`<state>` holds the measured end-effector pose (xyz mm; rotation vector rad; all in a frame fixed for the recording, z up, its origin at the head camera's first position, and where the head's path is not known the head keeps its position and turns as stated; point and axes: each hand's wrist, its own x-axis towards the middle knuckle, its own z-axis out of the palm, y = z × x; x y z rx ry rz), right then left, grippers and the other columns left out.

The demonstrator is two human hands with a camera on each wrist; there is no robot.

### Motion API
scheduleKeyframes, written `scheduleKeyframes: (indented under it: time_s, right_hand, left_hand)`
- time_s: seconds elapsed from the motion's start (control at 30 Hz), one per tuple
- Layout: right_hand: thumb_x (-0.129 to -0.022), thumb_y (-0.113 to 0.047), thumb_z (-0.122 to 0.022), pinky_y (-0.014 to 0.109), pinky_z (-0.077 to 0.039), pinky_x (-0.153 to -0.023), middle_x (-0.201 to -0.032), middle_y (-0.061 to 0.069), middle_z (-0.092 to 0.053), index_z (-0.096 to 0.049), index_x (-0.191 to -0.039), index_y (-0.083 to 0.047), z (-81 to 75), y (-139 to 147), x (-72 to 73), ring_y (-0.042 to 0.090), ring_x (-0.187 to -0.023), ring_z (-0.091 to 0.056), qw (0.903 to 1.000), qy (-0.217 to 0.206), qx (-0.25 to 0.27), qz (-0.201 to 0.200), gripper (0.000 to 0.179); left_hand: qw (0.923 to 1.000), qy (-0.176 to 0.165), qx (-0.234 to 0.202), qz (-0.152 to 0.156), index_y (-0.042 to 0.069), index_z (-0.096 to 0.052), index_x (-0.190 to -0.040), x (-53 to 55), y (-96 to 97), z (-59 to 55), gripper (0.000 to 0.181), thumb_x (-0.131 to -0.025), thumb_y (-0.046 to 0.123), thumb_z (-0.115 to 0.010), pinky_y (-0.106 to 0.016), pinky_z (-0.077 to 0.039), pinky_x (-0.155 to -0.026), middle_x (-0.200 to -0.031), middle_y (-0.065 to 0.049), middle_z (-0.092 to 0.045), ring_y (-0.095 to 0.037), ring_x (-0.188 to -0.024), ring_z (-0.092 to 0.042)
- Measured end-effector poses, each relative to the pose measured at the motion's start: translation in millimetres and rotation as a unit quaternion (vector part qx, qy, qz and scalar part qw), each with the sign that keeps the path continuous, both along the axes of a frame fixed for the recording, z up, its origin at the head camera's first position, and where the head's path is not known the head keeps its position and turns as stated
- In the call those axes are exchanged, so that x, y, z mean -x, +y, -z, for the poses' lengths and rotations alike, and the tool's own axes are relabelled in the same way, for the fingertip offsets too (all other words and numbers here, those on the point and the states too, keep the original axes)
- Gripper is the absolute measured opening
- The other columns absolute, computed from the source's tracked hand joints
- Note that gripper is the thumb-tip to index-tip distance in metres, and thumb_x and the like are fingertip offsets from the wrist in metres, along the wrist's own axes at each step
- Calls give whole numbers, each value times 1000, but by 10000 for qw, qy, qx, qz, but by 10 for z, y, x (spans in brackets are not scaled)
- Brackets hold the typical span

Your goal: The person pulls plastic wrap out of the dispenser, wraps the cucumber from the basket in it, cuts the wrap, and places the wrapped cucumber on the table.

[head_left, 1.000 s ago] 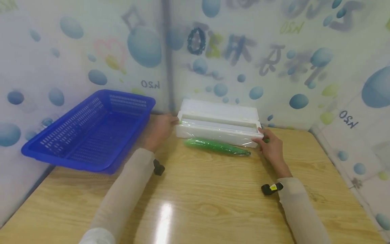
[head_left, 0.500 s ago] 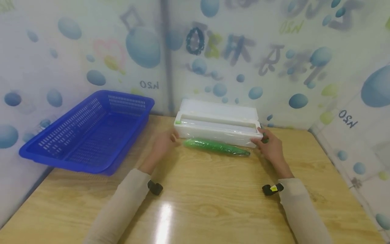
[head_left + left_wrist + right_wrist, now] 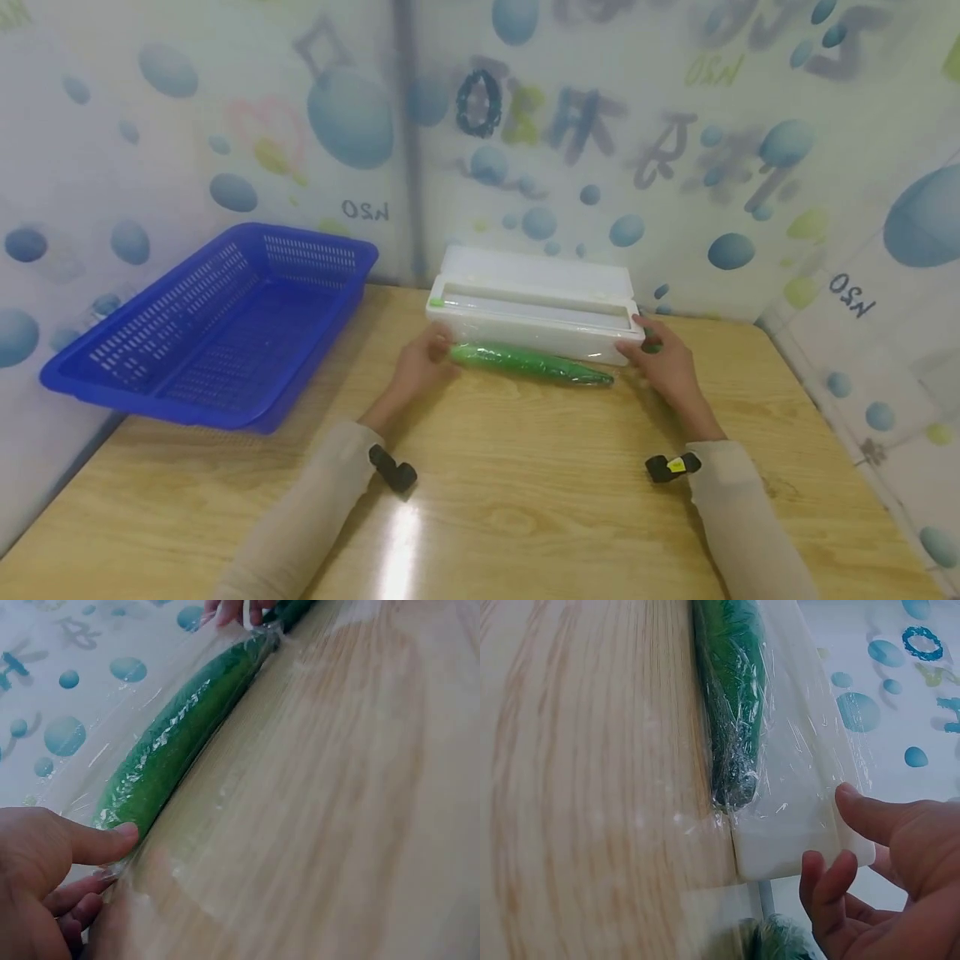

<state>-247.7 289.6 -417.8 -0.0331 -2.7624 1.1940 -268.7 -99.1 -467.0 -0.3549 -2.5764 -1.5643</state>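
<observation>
A long green cucumber point(image 3: 528, 364) lies on the table in front of a white cling film dispenser point(image 3: 517, 327), whose lid stands raised against the wall. Clear cling film point(image 3: 791, 742) runs from the dispenser over the cucumber. My left hand point(image 3: 426, 362) is at the cucumber's left end; in the left wrist view its thumb and fingers pinch the film there, the thumb touching the tip. My right hand point(image 3: 666, 367) grips the right end of the dispenser, thumb on its upper edge and fingers at its end, as the right wrist view shows.
A blue plastic basket point(image 3: 277, 342) stands on the left of the wooden table point(image 3: 525, 500). Another green, film-wrapped thing point(image 3: 784, 941) is beyond the dispenser's right end, partly hidden by my right hand. Patterned walls close off the back and sides.
My left hand has left the dispenser's left end and come forward and down to the cucumber's left end. The right hand keeps its grip; the cucumber has barely moved.
</observation>
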Motion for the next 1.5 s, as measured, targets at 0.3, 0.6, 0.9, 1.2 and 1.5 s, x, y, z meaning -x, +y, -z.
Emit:
scheduleKeyframes:
  time_s: [0.3, 0.6, 0.9, 1.2, 1.5]
  right_hand:
    - [-89, -45, -64, 33, -45, -69, -119, 26, -54, -39, -145, -10, -23, 27, -21, 34, -92, -55, 10000, -2, -10, -64, 70]
    - [-89, -44, -64, 33, -45, -68, -118, 27, -55, -40, -145, -10, -30, 47, -35, 34, -91, -55, 9999, 50, 35, -87, 70]
    - [-89, -41, -66, 34, -43, -69, -115, 26, -56, -40, -144, -7, -33, 33, -31, 33, -93, -54, 9997, 118, 120, -154, 70]
    - [-86, -36, -71, 33, -47, -72, -120, 21, -52, -38, -145, -9, -79, 65, -37, 30, -96, -52, 9974, -193, 495, -478, 72]
    - [-97, -36, -56, 33, -51, -81, -139, 24, -36, -28, -150, -6, -147, 162, -100, 25, -105, -47, 9799, -757, 1644, -841, 67]
  left_hand:
    - [9969, 747, -105, 239, 5, -62, -101, 37, 82, 78, 42, -65, -7, -80, -45, -46, -90, -105, -13, -67, -31, -102, -61]
    - [9950, 916, 256, 308, 8, -65, -102, 58, 128, 65, 37, -70, 3, -83, -41, -46, -87, -107, -7, -66, -25, -99, -59]
    - [9968, 582, 256, 489, 11, -67, -106, -20, 121, -6, 33, -76, 9, -79, -40, -39, -101, -118, -5, -64, -24, -117, -54]
    - [9967, 146, 68, 794, 13, -67, -107, -139, 31, -21, 29, -79, 9, -76, -44, -43, -94, -116, -4, -66, -25, -107, -58]
    - [9956, 71, 304, 885, 15, -67, -107, -216, -5, -51, 27, -81, 16, -75, -42, -47, -89, -113, -4, -67, -23, -98, -61]
